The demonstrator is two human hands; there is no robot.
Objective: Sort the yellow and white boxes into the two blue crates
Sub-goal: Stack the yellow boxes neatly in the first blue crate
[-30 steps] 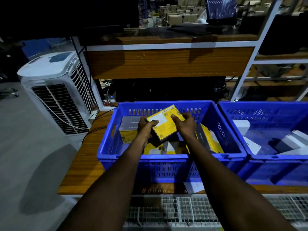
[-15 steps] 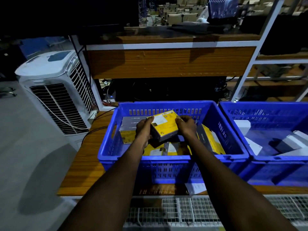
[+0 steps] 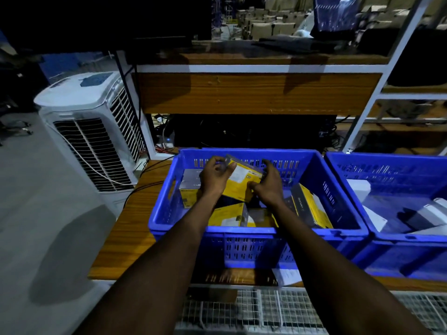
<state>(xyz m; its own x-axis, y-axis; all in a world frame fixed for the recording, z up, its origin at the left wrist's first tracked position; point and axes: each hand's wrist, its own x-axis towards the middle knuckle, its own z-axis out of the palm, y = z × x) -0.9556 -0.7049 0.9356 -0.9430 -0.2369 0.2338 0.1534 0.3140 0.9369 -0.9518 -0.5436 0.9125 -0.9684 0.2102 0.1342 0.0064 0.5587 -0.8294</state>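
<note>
Box: yellow rectangular cardboard box [image 3: 239,183], tilted, above other yellow boxes [image 3: 227,215] in left blue plastic crate [image 3: 242,232].
Left hand [image 3: 215,177]: fingers curled round its left end.
Right hand [image 3: 269,187]: fingers clasp its right end.

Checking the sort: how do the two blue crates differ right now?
The left crate holds yellow boxes; the right crate holds white boxes. The left hand and right hand grip one yellow box over the left crate; none is over the right crate. Both are blue, perforated.
</note>
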